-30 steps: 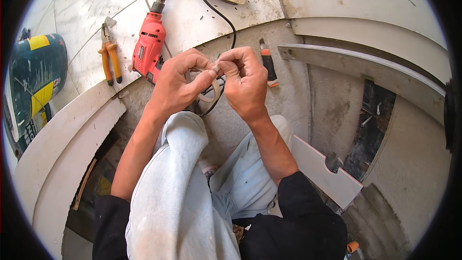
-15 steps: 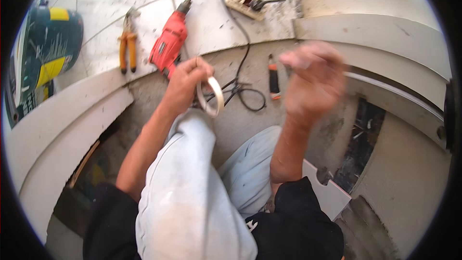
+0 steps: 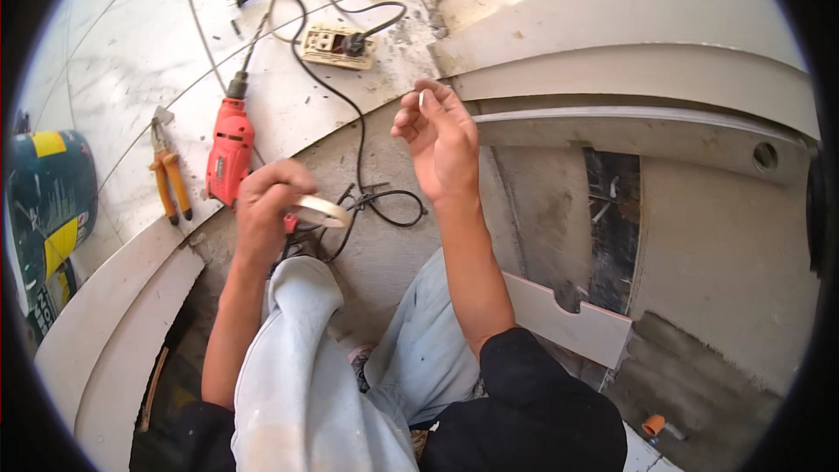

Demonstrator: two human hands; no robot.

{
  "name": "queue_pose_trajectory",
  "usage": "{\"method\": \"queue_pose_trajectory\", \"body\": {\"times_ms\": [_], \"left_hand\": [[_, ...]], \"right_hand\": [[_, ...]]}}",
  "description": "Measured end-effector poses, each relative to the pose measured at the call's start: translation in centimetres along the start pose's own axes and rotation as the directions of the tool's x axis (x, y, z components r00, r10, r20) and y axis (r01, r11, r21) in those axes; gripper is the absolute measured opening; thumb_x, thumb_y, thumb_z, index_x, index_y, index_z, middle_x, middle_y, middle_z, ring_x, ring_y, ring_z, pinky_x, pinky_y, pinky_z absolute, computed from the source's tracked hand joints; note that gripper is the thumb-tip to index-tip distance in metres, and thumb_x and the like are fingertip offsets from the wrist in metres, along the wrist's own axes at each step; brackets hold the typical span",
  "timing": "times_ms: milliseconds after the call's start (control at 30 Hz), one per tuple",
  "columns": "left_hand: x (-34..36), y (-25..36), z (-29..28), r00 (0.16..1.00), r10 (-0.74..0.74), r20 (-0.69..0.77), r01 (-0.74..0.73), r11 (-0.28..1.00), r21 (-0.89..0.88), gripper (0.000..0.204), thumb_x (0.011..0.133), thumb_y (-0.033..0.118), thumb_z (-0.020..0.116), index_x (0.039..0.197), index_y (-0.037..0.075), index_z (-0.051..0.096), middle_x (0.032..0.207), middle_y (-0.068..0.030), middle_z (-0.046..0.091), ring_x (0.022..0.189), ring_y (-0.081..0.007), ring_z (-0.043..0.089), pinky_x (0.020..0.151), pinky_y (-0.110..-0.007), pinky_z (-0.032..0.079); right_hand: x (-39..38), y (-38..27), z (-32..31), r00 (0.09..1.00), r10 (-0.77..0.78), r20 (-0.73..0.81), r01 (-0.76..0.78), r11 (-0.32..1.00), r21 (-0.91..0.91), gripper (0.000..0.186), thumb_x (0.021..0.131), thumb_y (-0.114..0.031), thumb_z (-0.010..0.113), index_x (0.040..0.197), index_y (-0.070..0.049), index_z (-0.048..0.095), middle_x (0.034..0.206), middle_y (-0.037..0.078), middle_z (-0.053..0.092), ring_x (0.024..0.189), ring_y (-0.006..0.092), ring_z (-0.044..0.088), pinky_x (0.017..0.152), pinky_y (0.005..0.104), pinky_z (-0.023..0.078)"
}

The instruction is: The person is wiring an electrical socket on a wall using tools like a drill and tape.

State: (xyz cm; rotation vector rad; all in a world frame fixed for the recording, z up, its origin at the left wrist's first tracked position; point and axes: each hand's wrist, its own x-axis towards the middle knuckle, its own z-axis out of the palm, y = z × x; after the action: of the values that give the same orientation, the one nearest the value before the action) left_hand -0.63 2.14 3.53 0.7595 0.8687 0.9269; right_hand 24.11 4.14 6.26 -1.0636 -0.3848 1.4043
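now the hands are apart, where a second ago they met at the roll of pale tape (image 3: 330, 209); the left hand (image 3: 269, 210) alone has its fingers clamped on it, left of centre in the frame. the right hand (image 3: 449, 147), above centre, shows a white fleck (image 3: 422, 98) by its thumb tip, but whether its fingers pinch it i cannot tell. print marks the green-and-yellow container (image 3: 48, 188), far left.
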Motion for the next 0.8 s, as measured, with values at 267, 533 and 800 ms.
{"method": "queue_pose_trajectory", "body": {"times_ms": [267,533,800], "left_hand": [[3.8,1.8,3.8,0.996,0.092,0.02,-0.093,0.985,0.143,0.031,0.093,0.006,0.064,0.123,0.001,0.06,0.097,0.0012,0.06,0.084,-0.0049,0.058,0.075,-0.021,0.048],[3.6,2.2,4.2,0.987,-0.12,-0.104,0.073,0.925,-0.372,0.046,0.081,0.006,0.054,0.126,-0.003,0.058,0.109,-0.0077,0.063,0.108,-0.0192,0.058,0.101,-0.032,0.041],[2.8,2.1,4.1,0.95,0.284,0.13,-0.304,0.749,0.588,0.027,0.081,0.019,0.082,0.103,0.005,0.074,0.098,-0.0088,0.068,0.096,-0.0197,0.064,0.089,-0.031,0.048]], "right_hand": [[-5.3,2.3,2.7,0.943,0.195,0.271,-0.1,0.939,-0.328,0.056,0.101,-0.047,0.056,0.131,0.0,0.048,0.096,0.01,0.066,0.076,0.0108,0.06,0.071,0.0252,0.049],[-5.0,4.3,1.7,0.993,0.074,0.095,-0.005,0.816,-0.577,0.043,0.103,-0.04,0.057,0.122,-0.001,0.054,0.074,-0.006,0.052,0.067,0.0017,0.042,0.057,0.0211,0.033],[-5.1,4.8,2.0,0.996,0.063,0.056,-0.03,0.888,-0.459,0.044,0.103,-0.038,0.058,0.124,0.001,0.053,0.087,0.002,0.065,0.075,0.0032,0.048,0.066,0.022,0.04]]}}
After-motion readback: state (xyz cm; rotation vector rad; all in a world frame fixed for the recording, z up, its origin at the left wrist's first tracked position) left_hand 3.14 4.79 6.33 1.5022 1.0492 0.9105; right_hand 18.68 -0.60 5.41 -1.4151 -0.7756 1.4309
